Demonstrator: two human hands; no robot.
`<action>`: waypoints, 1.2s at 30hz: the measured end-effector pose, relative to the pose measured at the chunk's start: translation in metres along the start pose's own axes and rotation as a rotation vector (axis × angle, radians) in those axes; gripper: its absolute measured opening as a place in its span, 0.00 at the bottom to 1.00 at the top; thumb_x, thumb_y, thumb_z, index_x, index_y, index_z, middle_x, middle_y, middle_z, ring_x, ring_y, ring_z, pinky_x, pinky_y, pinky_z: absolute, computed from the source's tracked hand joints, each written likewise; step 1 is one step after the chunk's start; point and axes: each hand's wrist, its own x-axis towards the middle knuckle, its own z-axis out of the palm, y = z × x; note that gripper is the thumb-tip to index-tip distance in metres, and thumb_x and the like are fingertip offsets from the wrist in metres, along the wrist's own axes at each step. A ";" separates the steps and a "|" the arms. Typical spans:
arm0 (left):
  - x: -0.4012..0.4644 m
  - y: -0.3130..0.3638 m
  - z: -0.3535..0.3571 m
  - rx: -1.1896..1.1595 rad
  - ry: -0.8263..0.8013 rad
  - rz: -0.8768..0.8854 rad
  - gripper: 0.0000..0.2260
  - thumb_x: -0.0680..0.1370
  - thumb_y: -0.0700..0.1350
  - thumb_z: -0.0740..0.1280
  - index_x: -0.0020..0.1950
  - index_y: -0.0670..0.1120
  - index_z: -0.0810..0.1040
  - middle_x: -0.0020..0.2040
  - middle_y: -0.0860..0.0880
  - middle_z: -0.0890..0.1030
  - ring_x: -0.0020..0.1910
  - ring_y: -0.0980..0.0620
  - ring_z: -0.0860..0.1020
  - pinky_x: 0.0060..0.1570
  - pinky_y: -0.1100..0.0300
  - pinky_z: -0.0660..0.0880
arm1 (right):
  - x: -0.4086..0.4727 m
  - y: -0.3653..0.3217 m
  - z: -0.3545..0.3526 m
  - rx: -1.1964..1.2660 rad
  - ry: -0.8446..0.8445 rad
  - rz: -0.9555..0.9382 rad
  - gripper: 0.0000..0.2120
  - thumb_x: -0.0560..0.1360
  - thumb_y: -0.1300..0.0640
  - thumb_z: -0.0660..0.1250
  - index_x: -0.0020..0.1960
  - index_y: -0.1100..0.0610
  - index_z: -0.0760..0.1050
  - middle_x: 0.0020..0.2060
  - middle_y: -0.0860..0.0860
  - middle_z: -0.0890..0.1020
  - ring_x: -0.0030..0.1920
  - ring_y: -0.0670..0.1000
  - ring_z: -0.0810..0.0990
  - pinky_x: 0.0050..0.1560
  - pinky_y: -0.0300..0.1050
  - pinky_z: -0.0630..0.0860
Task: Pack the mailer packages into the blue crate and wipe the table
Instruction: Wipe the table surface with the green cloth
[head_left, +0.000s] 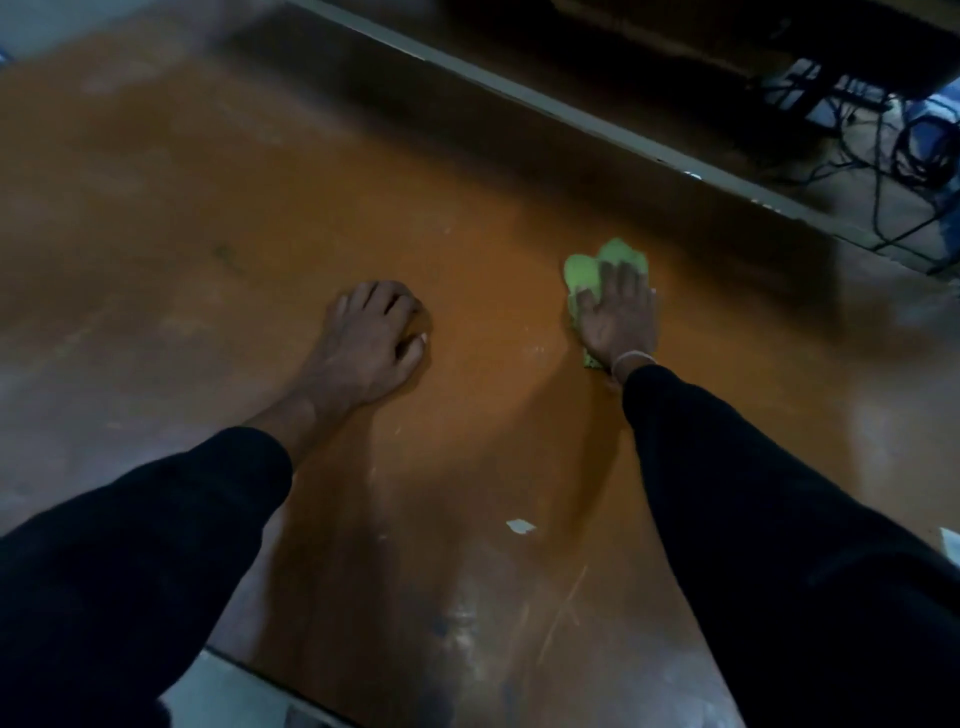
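Head view: flat right hand (618, 317) presses crumpled lime-green cloth (587, 273) on table (260, 208); left hand (371, 338) loosely curled.

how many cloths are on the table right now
1. A green cloth lies on the brown table, right of centre, pressed flat under the right hand. The left hand rests on bare tabletop with no cloth. Part of the table lies outside the view.

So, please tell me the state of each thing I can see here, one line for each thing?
green cloth: bunched, flat on the table, pressed under the right hand
right hand: fingers straight, palm down on the cloth
left hand: fingers curled, resting on the table, holding nothing
table: brown, scuffed
white scrap: lying loose on the table
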 end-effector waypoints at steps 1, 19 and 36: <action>0.001 0.000 0.001 0.002 0.002 -0.001 0.23 0.80 0.57 0.56 0.67 0.44 0.75 0.67 0.44 0.73 0.64 0.39 0.70 0.61 0.43 0.66 | 0.003 -0.007 0.001 0.004 -0.014 0.081 0.34 0.81 0.38 0.40 0.82 0.54 0.49 0.81 0.55 0.50 0.81 0.57 0.46 0.79 0.59 0.47; -0.002 -0.003 0.005 0.018 0.049 0.024 0.20 0.81 0.56 0.58 0.68 0.47 0.73 0.67 0.46 0.73 0.65 0.41 0.70 0.62 0.44 0.65 | -0.074 -0.054 0.010 0.012 0.017 -0.194 0.32 0.83 0.37 0.41 0.82 0.52 0.51 0.81 0.53 0.52 0.81 0.54 0.48 0.80 0.57 0.47; -0.042 -0.063 -0.025 -0.041 0.006 0.154 0.21 0.82 0.53 0.60 0.72 0.44 0.70 0.67 0.42 0.72 0.66 0.40 0.68 0.62 0.44 0.65 | -0.241 -0.142 0.019 0.012 -0.009 -0.356 0.30 0.84 0.38 0.43 0.82 0.50 0.50 0.82 0.50 0.49 0.81 0.50 0.44 0.80 0.53 0.44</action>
